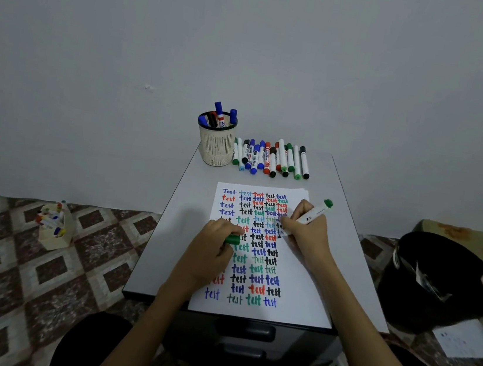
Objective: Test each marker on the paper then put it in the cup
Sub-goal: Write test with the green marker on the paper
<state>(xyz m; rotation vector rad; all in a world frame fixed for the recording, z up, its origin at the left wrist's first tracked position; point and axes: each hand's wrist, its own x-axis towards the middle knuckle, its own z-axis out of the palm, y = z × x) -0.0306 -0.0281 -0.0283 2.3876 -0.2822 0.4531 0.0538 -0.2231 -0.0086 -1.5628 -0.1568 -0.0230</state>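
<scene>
A white paper (291, 284) covered with the word "test" in several colours lies on the small grey table (175, 235). My right hand (304, 232) grips an uncapped white marker (314, 215) with a green end, its tip down on the paper's right side. My left hand (212, 252) rests on the paper's left side and holds the green cap (233, 239). A cream mesh cup (216, 144) at the table's back holds several markers. To the cup's right, several capped markers (271, 157) lie in a row.
A small cream holder with more pens (54, 227) stands on the patterned floor to the left. A black bag (442, 283) and a loose sheet (465, 341) lie on the floor at the right. The wall is right behind the table.
</scene>
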